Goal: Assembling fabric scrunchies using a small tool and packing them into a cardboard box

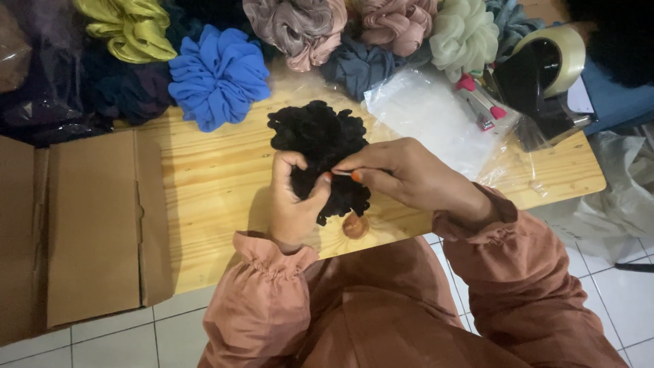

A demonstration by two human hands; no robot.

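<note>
At frame centre, the left hand (pixel 291 204) clasps a ruffled black fabric scrunchie (pixel 320 153) over the pale wooden surface (pixel 204 191). The right hand (pixel 402 174) pinches closed on what may be a small white tag (pixel 343 173). A hard tug could tear the fabric.

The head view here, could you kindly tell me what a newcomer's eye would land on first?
Most striking is the black ruffled scrunchie at the middle of the wooden table, gripped from below by the left hand while the right hand pinches something small and pale against it. Behind it, a bright blue scrunchie stands out in the row of coloured ones along the far edge.
</note>
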